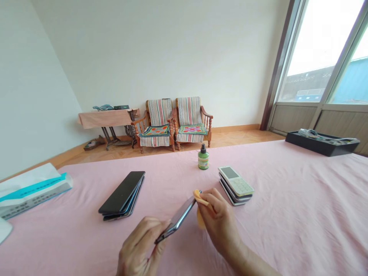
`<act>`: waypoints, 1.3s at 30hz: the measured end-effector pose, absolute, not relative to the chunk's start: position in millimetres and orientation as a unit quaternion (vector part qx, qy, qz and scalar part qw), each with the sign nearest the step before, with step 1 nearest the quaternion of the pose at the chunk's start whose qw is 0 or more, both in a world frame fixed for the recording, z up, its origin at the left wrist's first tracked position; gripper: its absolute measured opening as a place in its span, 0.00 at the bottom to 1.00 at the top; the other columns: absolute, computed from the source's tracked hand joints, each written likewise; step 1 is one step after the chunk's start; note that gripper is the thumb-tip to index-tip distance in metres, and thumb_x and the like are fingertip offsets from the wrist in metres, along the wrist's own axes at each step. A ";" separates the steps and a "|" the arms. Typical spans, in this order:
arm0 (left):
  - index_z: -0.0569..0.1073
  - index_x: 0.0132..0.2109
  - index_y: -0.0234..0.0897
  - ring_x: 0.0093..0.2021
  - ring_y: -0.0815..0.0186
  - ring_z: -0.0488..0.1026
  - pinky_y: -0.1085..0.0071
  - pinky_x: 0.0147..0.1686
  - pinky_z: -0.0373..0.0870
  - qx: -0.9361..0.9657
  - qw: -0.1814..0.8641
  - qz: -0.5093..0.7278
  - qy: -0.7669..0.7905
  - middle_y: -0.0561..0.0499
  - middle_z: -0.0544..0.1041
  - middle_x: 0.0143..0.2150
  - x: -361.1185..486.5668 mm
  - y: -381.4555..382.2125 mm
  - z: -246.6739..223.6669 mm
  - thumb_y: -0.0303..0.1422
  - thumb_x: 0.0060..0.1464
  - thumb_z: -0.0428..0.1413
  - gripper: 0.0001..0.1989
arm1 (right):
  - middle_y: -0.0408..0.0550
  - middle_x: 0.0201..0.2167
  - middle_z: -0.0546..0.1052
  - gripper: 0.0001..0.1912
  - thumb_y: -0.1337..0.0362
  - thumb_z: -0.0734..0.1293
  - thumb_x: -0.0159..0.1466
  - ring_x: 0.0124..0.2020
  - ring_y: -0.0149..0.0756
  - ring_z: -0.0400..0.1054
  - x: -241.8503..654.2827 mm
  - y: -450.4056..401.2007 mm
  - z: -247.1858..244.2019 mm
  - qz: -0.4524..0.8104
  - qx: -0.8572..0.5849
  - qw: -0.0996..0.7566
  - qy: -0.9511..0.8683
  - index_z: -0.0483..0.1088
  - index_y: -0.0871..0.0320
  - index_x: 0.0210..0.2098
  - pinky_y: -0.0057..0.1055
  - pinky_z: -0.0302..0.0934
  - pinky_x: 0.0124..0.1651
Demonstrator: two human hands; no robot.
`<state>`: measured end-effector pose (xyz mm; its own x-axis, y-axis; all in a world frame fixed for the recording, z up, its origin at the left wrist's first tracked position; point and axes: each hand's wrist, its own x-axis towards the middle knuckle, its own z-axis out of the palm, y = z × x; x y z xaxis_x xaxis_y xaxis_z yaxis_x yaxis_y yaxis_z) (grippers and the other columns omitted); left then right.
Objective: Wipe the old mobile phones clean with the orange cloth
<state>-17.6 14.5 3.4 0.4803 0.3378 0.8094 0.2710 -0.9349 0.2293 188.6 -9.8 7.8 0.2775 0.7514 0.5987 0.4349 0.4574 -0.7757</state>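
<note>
My left hand [142, 245] grips the near end of a smartphone [180, 218], which is held tilted above the pink cloth. At the phone's far end, my right hand [220, 220] pinches a yellow cloth [201, 219] against the edge. Part of the yellow cloth hangs below my right fingers. To the left lies a stack of dark smartphones [123, 193]. On the right sits another stack of phones [234, 184], topped by a white keypad phone. Beyond my hands, a green spray bottle [203, 159] with a black top stands upright.
A pink cloth [276, 230] covers the table. At the left edge lies a white and blue packet [34, 191]. A black box [322, 142] holding cables is at the far right. Two wooden chairs [191, 128] and a small covered table [106, 118] stand by the wall.
</note>
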 end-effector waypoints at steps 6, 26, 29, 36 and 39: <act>0.71 0.47 0.30 0.38 0.65 0.71 0.73 0.38 0.71 0.855 0.055 0.475 0.200 0.46 0.72 0.36 -16.8 13.4 5.1 0.17 0.56 0.53 0.12 | 0.47 0.34 0.69 0.14 0.76 0.59 0.63 0.30 0.29 0.65 160.4 -33.9 6.9 0.138 -0.372 0.635 -0.663 0.69 0.56 0.42 0.22 0.59 0.28; 0.72 0.47 0.32 0.37 0.64 0.71 0.72 0.35 0.71 0.852 0.066 0.476 0.206 0.46 0.73 0.36 -14.5 13.1 10.7 0.18 0.56 0.54 0.12 | 0.50 0.37 0.70 0.13 0.75 0.58 0.63 0.35 0.33 0.67 164.9 -34.4 4.7 0.090 -0.388 0.596 -0.698 0.67 0.56 0.44 0.25 0.64 0.36; 0.72 0.46 0.32 0.37 0.64 0.71 0.72 0.35 0.71 0.851 0.054 0.479 0.211 0.46 0.72 0.35 -13.6 14.6 11.9 0.18 0.56 0.53 0.12 | 0.46 0.30 0.68 0.08 0.71 0.59 0.64 0.29 0.32 0.65 180.8 -20.4 3.9 0.103 -0.484 0.583 -0.645 0.69 0.57 0.33 0.25 0.60 0.30; 0.72 0.47 0.34 0.38 0.63 0.72 0.70 0.37 0.72 0.852 0.015 0.484 0.198 0.45 0.74 0.36 -16.2 12.5 16.6 0.18 0.55 0.52 0.14 | 0.43 0.26 0.67 0.11 0.63 0.62 0.65 0.28 0.32 0.64 199.6 -1.9 -5.9 0.133 -0.564 0.571 -0.582 0.68 0.59 0.27 0.25 0.58 0.30; 0.73 0.46 0.32 0.37 0.63 0.72 0.69 0.37 0.72 0.846 -0.009 0.495 0.196 0.46 0.74 0.34 -17.5 6.5 26.6 0.18 0.54 0.53 0.13 | 0.43 0.27 0.67 0.13 0.60 0.61 0.66 0.28 0.30 0.64 187.5 -8.8 -7.7 0.202 -0.527 0.570 -0.597 0.69 0.59 0.29 0.24 0.58 0.30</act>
<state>-17.5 6.5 26.6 0.4329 0.3227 0.8417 0.3400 -0.9232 0.1791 187.5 -8.8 -7.7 0.2055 0.8599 0.4673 0.3983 0.3627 -0.8425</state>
